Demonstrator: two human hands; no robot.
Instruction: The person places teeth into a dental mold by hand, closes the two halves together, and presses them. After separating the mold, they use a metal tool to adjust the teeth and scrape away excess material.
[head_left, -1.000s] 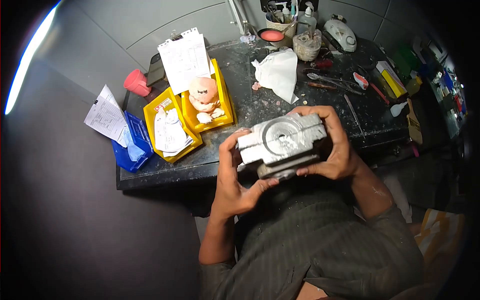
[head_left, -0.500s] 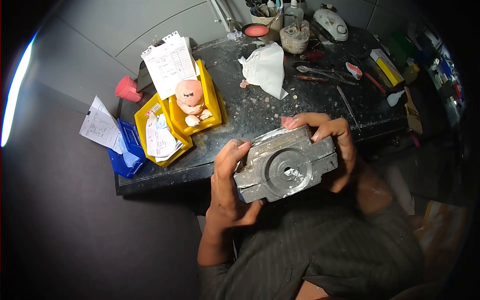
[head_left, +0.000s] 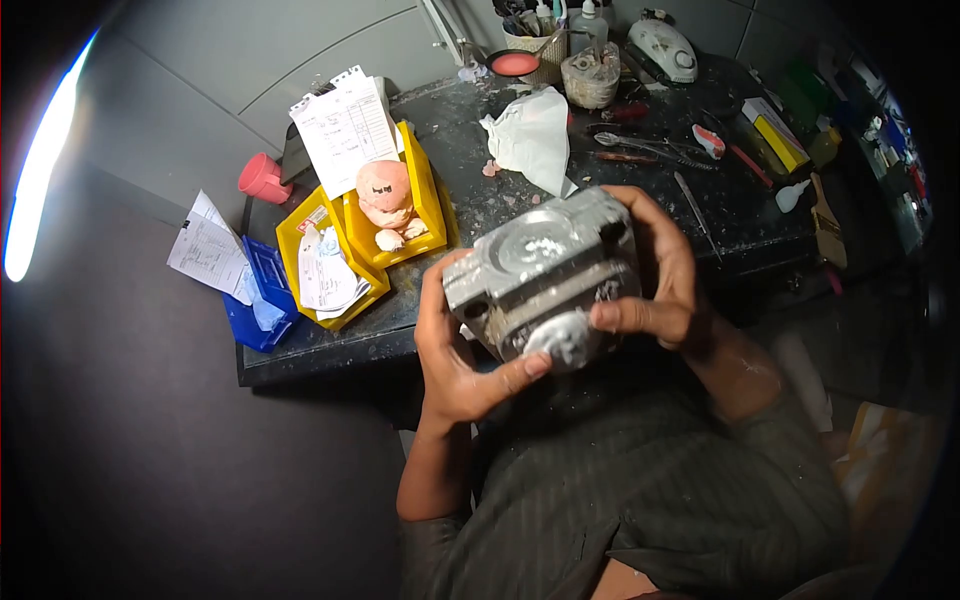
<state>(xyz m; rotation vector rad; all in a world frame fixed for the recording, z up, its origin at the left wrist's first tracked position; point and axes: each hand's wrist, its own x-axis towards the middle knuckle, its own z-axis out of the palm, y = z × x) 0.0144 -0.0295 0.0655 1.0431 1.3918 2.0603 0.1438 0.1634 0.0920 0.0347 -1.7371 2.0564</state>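
Note:
Between both hands I hold a grey metal denture flask, tilted, over the front edge of the bench. A round recess with white residue shows on its upper face, and a white plaster patch on the side toward me. My left hand is wrapped round the left end, its thumb at the plaster's lower edge. My right hand grips the right end, with the thumb pressed near the plaster and the fingers partly hidden behind.
On the black bench are yellow bins with pink casts and papers, a blue bin, a pink cup, a white cloth, pliers, a small knife, a pan of pink material and a yellow box.
Both hands have turned the flask so its recessed face points more upward and its plaster-marked side shows. Both thumbs now lie on that near side.

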